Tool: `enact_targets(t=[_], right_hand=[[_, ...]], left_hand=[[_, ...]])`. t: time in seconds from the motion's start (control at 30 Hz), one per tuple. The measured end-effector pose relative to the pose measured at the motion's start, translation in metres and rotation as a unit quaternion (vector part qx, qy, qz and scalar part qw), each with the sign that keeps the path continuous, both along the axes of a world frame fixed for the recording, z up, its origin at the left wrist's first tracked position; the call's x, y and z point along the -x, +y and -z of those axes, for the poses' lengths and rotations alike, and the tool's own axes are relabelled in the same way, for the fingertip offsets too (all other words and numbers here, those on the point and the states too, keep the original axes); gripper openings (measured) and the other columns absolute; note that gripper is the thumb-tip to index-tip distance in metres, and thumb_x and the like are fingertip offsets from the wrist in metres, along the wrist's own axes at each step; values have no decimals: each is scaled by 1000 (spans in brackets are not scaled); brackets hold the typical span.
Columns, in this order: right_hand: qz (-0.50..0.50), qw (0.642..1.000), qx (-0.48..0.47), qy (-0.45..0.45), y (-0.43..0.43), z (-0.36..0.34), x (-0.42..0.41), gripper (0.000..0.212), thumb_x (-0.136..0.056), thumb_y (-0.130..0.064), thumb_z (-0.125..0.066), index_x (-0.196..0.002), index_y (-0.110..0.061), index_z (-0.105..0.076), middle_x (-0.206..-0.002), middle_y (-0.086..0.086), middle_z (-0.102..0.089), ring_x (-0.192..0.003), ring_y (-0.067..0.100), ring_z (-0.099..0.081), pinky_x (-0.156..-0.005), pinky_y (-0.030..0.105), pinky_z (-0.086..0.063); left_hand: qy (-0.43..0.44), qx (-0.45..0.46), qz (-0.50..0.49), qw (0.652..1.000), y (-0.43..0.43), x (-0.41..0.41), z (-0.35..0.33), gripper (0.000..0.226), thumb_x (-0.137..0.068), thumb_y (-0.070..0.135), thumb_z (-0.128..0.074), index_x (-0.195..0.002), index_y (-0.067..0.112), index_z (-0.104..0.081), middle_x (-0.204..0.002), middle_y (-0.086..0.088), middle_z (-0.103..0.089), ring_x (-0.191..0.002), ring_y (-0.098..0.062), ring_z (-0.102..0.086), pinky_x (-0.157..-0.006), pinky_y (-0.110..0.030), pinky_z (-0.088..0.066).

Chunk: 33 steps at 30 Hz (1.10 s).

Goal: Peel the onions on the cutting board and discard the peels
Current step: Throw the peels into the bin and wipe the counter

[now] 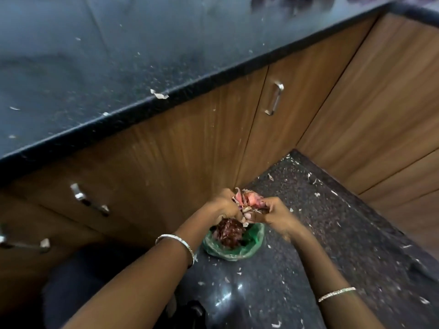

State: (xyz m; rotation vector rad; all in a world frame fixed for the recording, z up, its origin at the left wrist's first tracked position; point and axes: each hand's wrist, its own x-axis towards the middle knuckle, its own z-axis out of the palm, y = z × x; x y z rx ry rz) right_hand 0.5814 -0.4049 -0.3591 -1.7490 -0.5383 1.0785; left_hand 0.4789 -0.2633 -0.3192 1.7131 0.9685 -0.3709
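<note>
— Looking down, what sits on the dark floor [332,222]?
— A green bag [237,252]. Its top is open, and dark red peels [229,232] are piled inside.
— And the hands?
— The left hand [225,206] and right hand [273,213] both curl their fingers round a pink bunch [249,199] of onion skin. It sits just above the bag's far edge, the left hand closer. It likely drops straight down. No cutting board shows.

Left hand [225,207] and right hand [276,213] pinch peels [249,199] (both reaching downward).
</note>
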Motion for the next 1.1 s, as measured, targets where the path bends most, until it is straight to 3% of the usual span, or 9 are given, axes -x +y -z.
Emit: enact_targets(t=[0.1, 0.3, 0.4, 0.5, 0.63, 0.77, 0.9, 1.03, 1.1], right_hand=[[9, 998, 59, -3, 1, 35, -11, 28, -74, -8, -85, -101, -3, -77, -100, 12, -78, -101, 31, -73, -96, 47, -56], [64, 989, 130, 9, 15, 96, -23, 27, -73, -2, -87, -98, -4, -78, -97, 9, -78, -100, 32, -73, -93, 48, -58], [78, 985, 152, 11, 25, 113, -22, 30, -71, 3, -86, -97, -6, -75, -102, 11, -77, -103, 29, -71, -89, 37, -60], [79, 983, 166, 31, 33, 118, -21, 40, -79, 15, -75, -116, 6, -66, -112, 8, -69, -100, 22, -63, -77, 16, -57], [121, 971, 196, 57, 35, 125, -20, 34, -86, 8, -71, -116, -9, -68, -98, 7, -71, -103, 29, -67, -93, 47, -57], [170, 958, 232, 2, 34, 135, -20, 19, -84, 0, -75, -91, -18, -74, -106, 17, -74, -100, 32, -70, -92, 50, -58], [223, 950, 216, -45, 27, 186, -27, 29, -77, -1, -73, -61, -25, -73, -85, 8, -77, -85, 32, -74, -85, 53, -60], [235, 956, 159, -71, 29, 189, -14, 32, -76, -15, -72, -62, -44, -75, -82, 2, -78, -82, 29, -75, -82, 52, -61], [234, 962, 113, -86, 40, 137, 12, 10, -76, -37, -71, -68, -36, -77, -75, 3, -76, -76, 26, -75, -78, 50, -62]], left_hand=[[14, 2, -4, 1000, -1, -15, 36, 36, -75, -2, -83, -104, 8, -65, -104, -5, -61, -100, -20, -58, -92, -30, -51], [39, 12, 2, 999, -1, -30, 88, 58, -73, -1, -84, -125, 4, -58, -122, -9, -66, -113, -26, -63, -95, -33, -54], [68, 42, 45, 996, 5, -31, 104, 63, -80, -3, -79, -135, 8, -50, -119, -8, -60, -111, -24, -60, -92, -32, -51], [81, 75, 67, 992, 13, -31, 117, 83, -85, -8, -71, -155, 9, -30, -145, -14, -51, -131, -30, -51, -111, -38, -45], [58, 81, 62, 993, 23, -25, 125, 92, -90, -10, -62, -163, 13, -10, -164, -12, -29, -140, -31, -43, -111, -41, -43], [33, 75, 14, 996, 32, -10, 128, 80, -87, -18, -58, -158, 7, -28, -158, -14, -41, -142, -28, -44, -113, -39, -43], [13, 34, -33, 999, 37, 2, 124, 49, -92, -7, -65, -139, 6, -58, -137, -13, -63, -125, -24, -60, -106, -39, -51], [-25, -18, -45, 998, 36, 14, 104, 33, -93, 6, -71, -125, 13, -69, -123, -5, -71, -113, -21, -67, -106, -37, -52], [-51, -38, -48, 997, 34, 22, 92, 29, -92, 8, -73, -120, 18, -71, -120, -1, -72, -112, -19, -66, -107, -37, -51]])
